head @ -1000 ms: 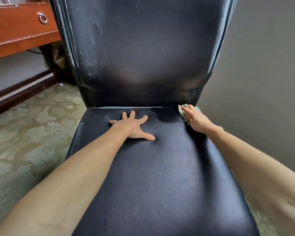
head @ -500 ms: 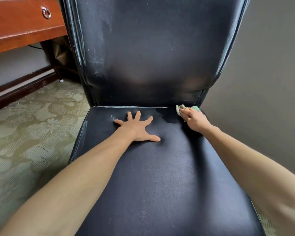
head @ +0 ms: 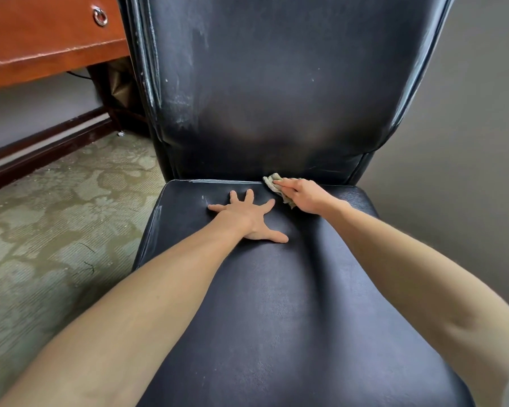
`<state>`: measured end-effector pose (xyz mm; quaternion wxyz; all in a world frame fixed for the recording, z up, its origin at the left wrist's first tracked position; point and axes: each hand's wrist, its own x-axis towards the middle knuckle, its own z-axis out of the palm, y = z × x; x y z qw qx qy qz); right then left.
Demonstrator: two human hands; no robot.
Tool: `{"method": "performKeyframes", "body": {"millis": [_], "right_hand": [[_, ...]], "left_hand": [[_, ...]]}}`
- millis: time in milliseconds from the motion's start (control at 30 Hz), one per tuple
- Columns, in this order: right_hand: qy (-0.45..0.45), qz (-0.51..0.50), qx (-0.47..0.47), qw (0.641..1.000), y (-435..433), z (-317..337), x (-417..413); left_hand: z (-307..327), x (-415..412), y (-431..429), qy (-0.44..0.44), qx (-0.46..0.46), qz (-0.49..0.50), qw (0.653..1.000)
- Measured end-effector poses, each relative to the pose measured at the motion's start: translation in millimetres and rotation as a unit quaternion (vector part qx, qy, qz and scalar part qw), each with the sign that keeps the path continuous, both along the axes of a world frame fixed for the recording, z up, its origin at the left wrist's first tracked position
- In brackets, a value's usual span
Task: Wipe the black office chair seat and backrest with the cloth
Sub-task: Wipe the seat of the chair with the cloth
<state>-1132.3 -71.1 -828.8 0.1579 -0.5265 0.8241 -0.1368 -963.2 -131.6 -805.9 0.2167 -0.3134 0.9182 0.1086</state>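
The black office chair fills the head view, its seat [head: 291, 304] in front of me and its backrest [head: 276, 83] upright behind, with pale smears down the backrest's left side. A crumpled greenish-beige cloth [head: 272, 183] lies at the seat's rear edge, just under the backrest. My right hand [head: 307, 198] lies on top of it with fingers stretched leftward and presses it onto the seat. Just left of the cloth, my left hand [head: 249, 217] rests flat on the seat with fingers spread wide and holds nothing.
A reddish wooden desk [head: 41, 45] with a ring-pull drawer stands at the upper left, a dark wooden rail [head: 41, 148] below it. Patterned green carpet [head: 56, 230] covers the floor on the left. A grey wall [head: 467, 142] runs close along the chair's right side.
My right hand has slid the cloth leftward along the seat's rear edge, from the right corner toward the middle. My left hand stays spread on the seat.
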Motion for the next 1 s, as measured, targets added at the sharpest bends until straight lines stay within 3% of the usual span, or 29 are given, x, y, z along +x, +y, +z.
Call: {"method": "performKeyframes", "body": {"millis": [400, 633, 767, 900, 1000], "right_hand": [[0.05, -0.112, -0.038, 0.992, 80.2, -8.1, -53.4], [0.039, -0.066, -0.033, 0.997, 34.9, -10.4, -19.5], [-0.012, -0.03, -0.05, 0.998, -0.4, -9.4, 2.9], [-0.067, -0.044, -0.061, 0.995, 6.1, -7.1, -8.2], [-0.054, -0.049, -0.062, 0.995, 20.7, -7.6, -13.8]], "left_hand": [[-3.6, 0.0, 0.3, 0.005, 0.0, -0.02, 1.0], [-3.4, -3.8, -2.6, -0.002, -0.001, -0.029, 1.0], [-1.8, -4.6, -4.1, -0.002, 0.005, -0.025, 1.0], [0.2, -2.8, -3.4, 0.003, 0.008, -0.02, 1.0], [1.7, -1.2, -0.4, 0.006, 0.008, -0.018, 1.0]]}}
